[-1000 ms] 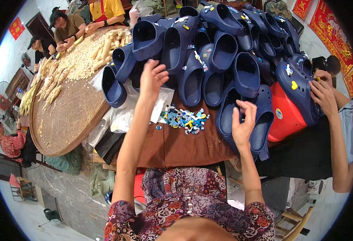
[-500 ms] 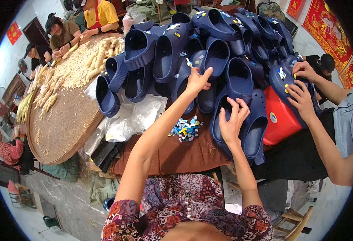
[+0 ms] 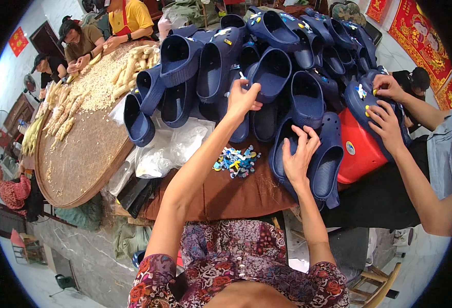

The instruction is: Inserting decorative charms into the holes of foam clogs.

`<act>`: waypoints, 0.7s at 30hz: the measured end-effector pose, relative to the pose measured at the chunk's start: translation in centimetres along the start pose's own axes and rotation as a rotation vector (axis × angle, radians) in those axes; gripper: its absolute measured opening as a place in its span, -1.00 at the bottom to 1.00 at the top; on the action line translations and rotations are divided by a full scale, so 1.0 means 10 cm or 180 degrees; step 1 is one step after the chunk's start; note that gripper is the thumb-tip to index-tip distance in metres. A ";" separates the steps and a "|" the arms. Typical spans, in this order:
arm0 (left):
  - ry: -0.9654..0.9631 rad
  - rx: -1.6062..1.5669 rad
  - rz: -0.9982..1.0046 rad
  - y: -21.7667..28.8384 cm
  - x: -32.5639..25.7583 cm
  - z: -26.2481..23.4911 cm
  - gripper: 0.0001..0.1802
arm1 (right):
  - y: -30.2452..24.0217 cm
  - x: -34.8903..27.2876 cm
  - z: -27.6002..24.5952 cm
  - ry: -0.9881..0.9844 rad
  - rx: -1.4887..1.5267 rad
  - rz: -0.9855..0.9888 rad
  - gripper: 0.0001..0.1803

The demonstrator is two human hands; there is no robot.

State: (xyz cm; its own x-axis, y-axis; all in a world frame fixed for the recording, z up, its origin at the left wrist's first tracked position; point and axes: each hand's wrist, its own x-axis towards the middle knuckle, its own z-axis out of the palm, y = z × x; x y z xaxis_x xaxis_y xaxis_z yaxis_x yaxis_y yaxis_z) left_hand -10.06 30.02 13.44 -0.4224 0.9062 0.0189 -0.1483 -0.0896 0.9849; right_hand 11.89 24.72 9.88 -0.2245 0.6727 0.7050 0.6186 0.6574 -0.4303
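Observation:
A heap of dark blue foam clogs (image 3: 213, 69) covers the far part of the table. My left hand (image 3: 244, 98) is closed on the near left edge of a clog (image 3: 273, 72) in the middle of the heap; a small white charm shows at its fingertips. Lower right, my right hand (image 3: 300, 154) hovers over or rests on another clog (image 3: 280, 163), its fingers bent and apart; whether it touches is unclear. Beside it lies one more clog (image 3: 327, 167). Between my forearms sits a small pile of blue, white and yellow shoe charms (image 3: 236, 161).
To the right, a co-worker's hands (image 3: 385, 120) work on a charm-studded clog (image 3: 357, 102) above a red plastic stool or bin (image 3: 350, 149). Clear plastic bags (image 3: 167, 151) lie left. Beyond them, a round woven tray (image 3: 77, 169) bears corn; several people sit around.
My left hand has moved a little left and nearer, and the clog at it has shifted and tilted left with it. My right hand has barely moved.

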 end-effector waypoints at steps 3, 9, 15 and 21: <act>-0.0009 -0.0179 -0.0069 0.09 -0.30 -0.21 -0.32 | -0.01 -0.02 -0.03 0.0006 0.0018 0.0007 -0.52; -0.0120 -0.0102 -0.0142 -0.07 -1.14 -0.70 -0.48 | -0.03 -0.13 -0.07 -0.0031 0.0076 0.0057 -0.59; -0.0164 -0.0325 -0.0423 -0.37 -2.20 -1.02 -0.47 | -0.22 -0.42 -0.10 -0.0604 0.1025 0.0123 -0.51; 0.0099 0.0255 -0.0391 -0.79 -3.42 -1.14 -0.42 | -0.65 -0.92 -0.16 -0.1426 0.1689 0.0283 -0.15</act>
State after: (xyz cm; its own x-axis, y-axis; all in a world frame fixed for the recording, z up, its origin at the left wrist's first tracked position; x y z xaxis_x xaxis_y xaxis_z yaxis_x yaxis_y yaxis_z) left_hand -4.64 -4.94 3.05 -0.4331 0.8950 -0.1068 -0.1292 0.0556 0.9901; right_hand 11.13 13.70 7.10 -0.5495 0.7318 0.4030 0.2235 0.5936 -0.7731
